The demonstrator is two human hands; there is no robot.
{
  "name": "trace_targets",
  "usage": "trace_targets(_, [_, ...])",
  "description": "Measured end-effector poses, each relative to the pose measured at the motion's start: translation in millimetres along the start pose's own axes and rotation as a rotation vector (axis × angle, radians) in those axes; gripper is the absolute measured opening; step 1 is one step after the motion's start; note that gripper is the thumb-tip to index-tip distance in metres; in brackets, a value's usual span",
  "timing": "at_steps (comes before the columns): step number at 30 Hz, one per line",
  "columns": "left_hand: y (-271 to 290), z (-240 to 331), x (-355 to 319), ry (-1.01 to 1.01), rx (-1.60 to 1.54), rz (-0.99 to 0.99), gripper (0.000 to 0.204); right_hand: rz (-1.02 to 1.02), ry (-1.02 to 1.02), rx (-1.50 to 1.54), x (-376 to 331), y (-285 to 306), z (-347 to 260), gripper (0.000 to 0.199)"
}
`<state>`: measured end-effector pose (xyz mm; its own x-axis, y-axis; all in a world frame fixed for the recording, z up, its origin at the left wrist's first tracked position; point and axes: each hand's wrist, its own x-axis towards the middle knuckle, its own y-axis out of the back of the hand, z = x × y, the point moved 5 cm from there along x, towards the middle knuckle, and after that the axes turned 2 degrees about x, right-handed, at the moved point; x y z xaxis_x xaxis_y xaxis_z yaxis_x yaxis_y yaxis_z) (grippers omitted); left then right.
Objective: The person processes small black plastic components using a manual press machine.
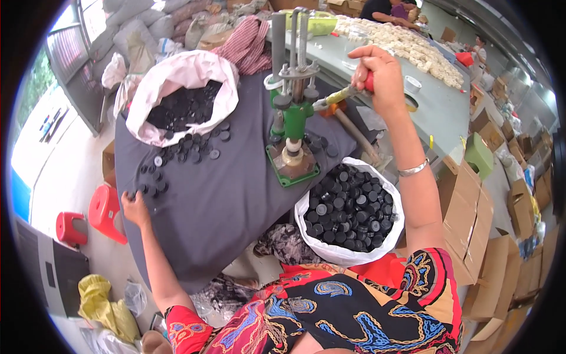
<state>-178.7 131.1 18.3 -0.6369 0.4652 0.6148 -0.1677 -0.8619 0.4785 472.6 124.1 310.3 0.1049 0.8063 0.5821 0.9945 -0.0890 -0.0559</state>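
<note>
My right hand (377, 79) is raised and wrapped around the red knob (369, 81) of a press lever, its index finger stretched out. The lever runs to a green hand press (298, 121) standing on the dark cloth-covered table (218, 221). A pale round piece (292, 152) sits under the ram on the press base. At the table's left edge my left hand (137, 209) is closed, fingertips pinched at a small black cap (132, 195). Loose black caps (154, 185) lie just beyond it, trailing back to a pinkish-white sack (141, 112) of black pieces.
A white bag (303, 221) full of black caps stands right of my lap. Red stools (106, 212) are at the left. Cardboard boxes (469, 218) crowd the right side. Another person (383, 10) works at a grey-green table (439, 121) heaped with cream pieces.
</note>
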Motion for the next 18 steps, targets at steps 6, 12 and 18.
trace_targets(6, [23.5,254.1,-125.2,-0.258,-0.585,-0.484,0.052,0.006,0.003,-0.002,-0.4,12.2,-0.3,0.027])
trace_targets(12, [-19.1,335.4,-230.4,-0.428,-0.730,-0.700,0.060,-0.007,-0.014,0.001,1.8,3.0,1.6,0.028])
trace_targets(18, [-40.9,361.8,-256.2,-0.506,-0.556,-0.675,0.062,0.009,0.001,0.000,0.2,8.3,1.0,0.028])
